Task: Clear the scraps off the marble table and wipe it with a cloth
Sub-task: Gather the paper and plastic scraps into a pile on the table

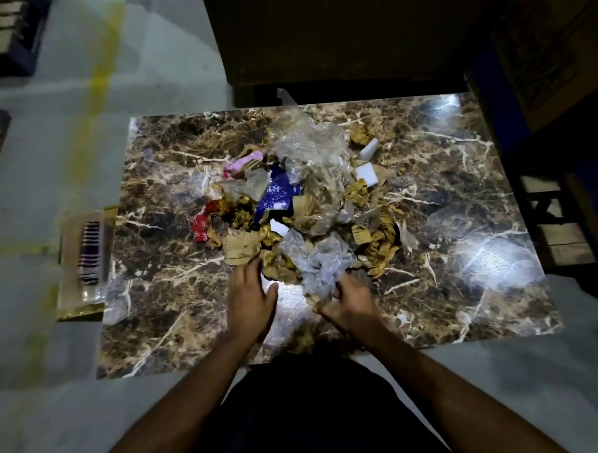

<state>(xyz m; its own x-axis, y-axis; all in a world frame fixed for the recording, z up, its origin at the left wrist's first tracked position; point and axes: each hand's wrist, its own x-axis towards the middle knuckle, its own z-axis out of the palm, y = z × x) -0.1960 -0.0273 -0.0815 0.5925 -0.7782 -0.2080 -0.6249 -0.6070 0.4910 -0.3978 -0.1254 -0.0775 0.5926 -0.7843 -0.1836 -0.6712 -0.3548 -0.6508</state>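
We look down on a dark brown marble counter [170, 300] veined with white, with a heap of scraps [310, 205] piled at its middle. The heap mixes crumpled clear plastic film [308, 147], torn brown paper [242, 251], golden foil wrappers [382, 246], a blue printed packet [277, 196], a pink wrapper [243, 162], a red wrapper [205, 220] and a few white foam blocks [369, 149].

Our left hand [249, 297] lies at the near edge of the heap, fingers held fairly straight and spread, the fingertips touching the brown paper and the thumb reaching out toward the right. It grips nothing that we can see.

Our right hand [352, 302] is just beside it, fingers curled around a bunch of clear plastic wrap [318, 268] at the near side of the heap, with a bit of brown paper caught beneath it.

A flat cardboard piece [83, 266] overhangs the left edge of the counter, carrying a clear sleeve with a purple-and-white striped item [91, 252] inside. Bright reflections of lamps glare on the counter's right side and between our hands. The grey floor [47, 134] around the counter bears a faded yellow line [99, 74]. We see no cloth.
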